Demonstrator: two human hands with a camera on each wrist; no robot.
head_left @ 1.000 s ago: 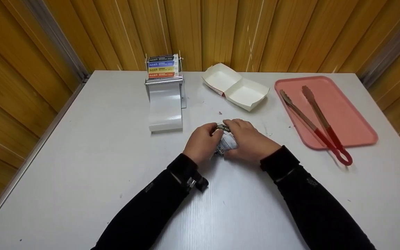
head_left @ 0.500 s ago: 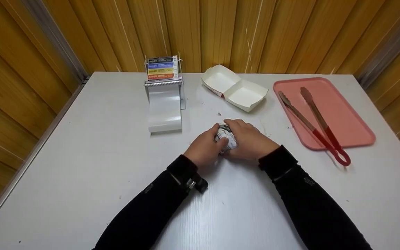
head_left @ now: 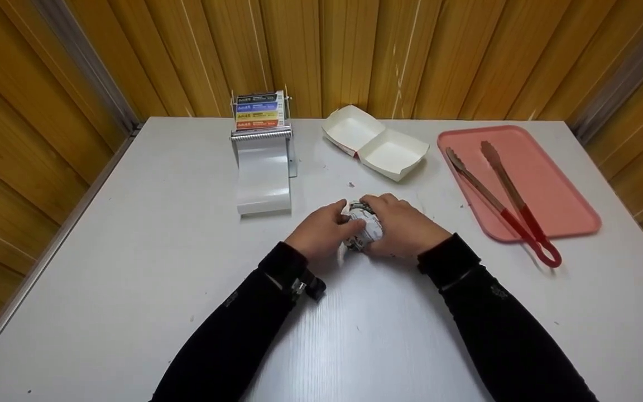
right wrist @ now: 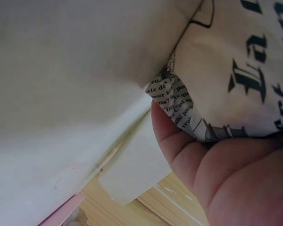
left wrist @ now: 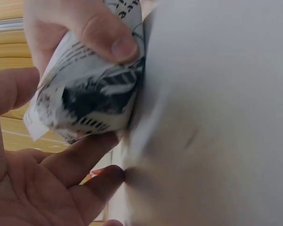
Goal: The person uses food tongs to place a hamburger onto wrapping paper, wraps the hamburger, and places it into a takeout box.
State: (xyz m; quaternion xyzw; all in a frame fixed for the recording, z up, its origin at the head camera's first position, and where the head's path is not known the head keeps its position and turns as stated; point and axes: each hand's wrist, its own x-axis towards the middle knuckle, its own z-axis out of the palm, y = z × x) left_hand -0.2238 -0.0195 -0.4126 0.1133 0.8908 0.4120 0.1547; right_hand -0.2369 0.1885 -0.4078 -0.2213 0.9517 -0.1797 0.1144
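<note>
Right-hand grip (head_left: 405, 226): curled round the printed-paper bundle (left wrist: 96, 96), its thumb pressed onto the paper.
Left-hand grip (head_left: 318, 230): spread, nothing pinched; a fingertip is laid against the bundle's end, while thumb contact cannot be told.
Bundle's place: right there between both hands, rested on the table (head_left: 187, 268); its contents are hidden.
Corner fold (right wrist: 172, 96): caught beside a right fingertip, best kept pinned.
Loose flap (left wrist: 35, 128): poking out on the left hand's side; best smoothed flat, it would seem.
Neat wrapping: the bundle should be steadied by the right hand while the end is tucked by the left, pressed lightly so nothing is torn or squashed.
Carton (head_left: 391, 152): lying open just beyond.
Label dispenser (head_left: 264, 176): stood far left, strip hung out.
Tongs (head_left: 507, 178): laid across the pink tray (head_left: 570, 209) at right, handles overhanging.
</note>
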